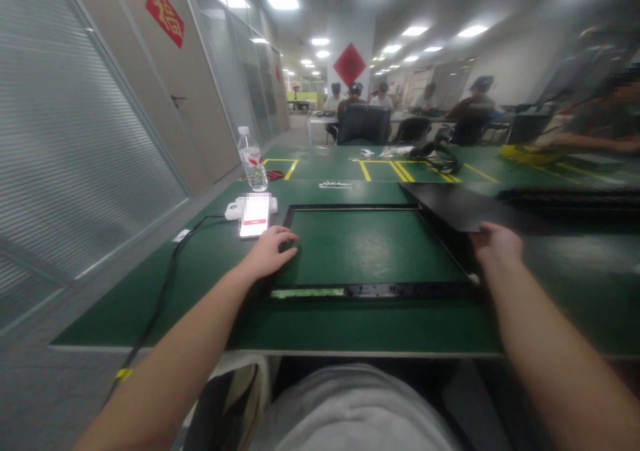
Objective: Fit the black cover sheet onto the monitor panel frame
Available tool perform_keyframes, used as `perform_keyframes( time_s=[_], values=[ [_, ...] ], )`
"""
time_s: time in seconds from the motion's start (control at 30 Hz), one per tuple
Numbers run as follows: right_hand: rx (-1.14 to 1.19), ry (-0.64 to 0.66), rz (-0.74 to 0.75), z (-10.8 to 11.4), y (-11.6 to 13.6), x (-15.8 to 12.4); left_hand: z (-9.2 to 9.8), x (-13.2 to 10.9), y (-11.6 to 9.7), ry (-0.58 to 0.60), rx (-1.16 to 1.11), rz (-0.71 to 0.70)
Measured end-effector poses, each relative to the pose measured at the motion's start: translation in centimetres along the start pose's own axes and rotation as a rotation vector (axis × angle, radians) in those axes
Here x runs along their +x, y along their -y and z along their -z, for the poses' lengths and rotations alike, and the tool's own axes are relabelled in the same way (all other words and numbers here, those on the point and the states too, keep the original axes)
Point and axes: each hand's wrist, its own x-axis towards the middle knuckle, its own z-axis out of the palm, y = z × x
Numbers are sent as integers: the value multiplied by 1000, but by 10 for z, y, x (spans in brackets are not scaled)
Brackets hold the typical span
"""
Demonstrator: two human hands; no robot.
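A thin black rectangular frame [415, 291] lies flat on the green table [380, 327], with a pale green strip [307, 293] along its near side. At the frame's left side is my left hand [273, 251], its thumb and fingers curled around the rail. My right hand [500, 243] pinches the near edge of a thin dark flat panel [457, 207]. That panel is tilted and raised beside the frame's right side, partly covering its far right corner. Blur hides the panel's right end.
A lit phone [255, 217] leans by a white power strip [233, 211], whose black cable [173, 264] runs off the left edge. Behind stand a water bottle [253, 161] and red-handled scissors [275, 174]. Long dark parts [565, 201] lie right. A person [600, 117] sits far right.
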Motion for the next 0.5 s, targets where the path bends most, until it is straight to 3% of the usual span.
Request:
perform_keyframes(
  time_s=[0.2, 0.37, 0.5],
  values=[
    [20, 52, 86, -3, 0, -22, 2, -1, -4, -37, -13, 17],
    [41, 180, 19, -5, 7, -42, 4, -1, -6, -65, -46, 28],
    [106, 267, 2, -5, 9, -45, -1, 2, -4, -142, -217, 127]
  ],
)
